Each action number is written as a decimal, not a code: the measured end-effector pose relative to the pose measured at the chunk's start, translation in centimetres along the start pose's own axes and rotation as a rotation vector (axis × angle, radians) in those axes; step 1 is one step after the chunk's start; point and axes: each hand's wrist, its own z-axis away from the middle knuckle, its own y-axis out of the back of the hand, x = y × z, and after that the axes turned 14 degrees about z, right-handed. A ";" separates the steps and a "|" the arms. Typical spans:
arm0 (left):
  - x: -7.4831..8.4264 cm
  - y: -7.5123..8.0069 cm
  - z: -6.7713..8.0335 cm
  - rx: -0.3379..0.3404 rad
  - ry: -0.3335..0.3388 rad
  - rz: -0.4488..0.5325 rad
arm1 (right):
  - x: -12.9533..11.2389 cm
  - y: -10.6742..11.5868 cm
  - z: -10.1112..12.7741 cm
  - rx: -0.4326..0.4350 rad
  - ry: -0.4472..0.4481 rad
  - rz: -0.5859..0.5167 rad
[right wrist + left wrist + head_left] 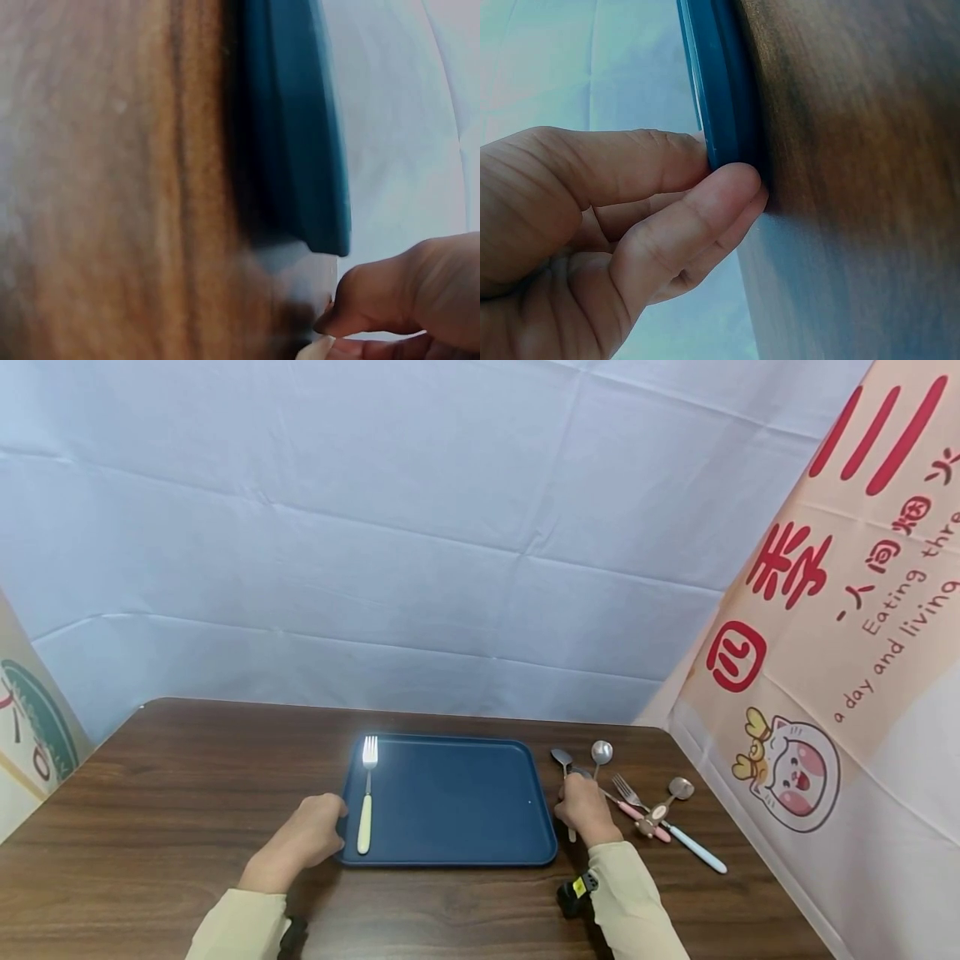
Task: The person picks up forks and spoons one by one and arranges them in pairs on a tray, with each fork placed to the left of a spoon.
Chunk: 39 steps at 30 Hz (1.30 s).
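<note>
Head view, lower centre: the left hand (306,839) pinches the left rim of the blue tray (457,802), steadying it; a fork (366,793) lies inside. Right of the tray, the right hand (583,808) curls round a spoon (564,764) beside the loose cutlery (660,814).

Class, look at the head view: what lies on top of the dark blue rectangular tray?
On the dark blue rectangular tray lies one metal fork with a cream handle, near its left edge. The left hand covers part of that rim, so nothing there can be seen.
</note>
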 end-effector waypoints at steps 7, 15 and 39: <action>-0.1 0.0 0.0 -0.003 0.006 0.002 | 0.0 0.3 -0.1 -0.064 -0.080 -0.006; 0.0 0.0 0.0 -0.007 0.010 0.007 | 0.0 0.5 0.1 -0.024 -0.149 -0.055; 0.0 0.0 0.0 -0.007 0.023 0.011 | 0.2 2.5 -0.1 0.059 -0.142 0.011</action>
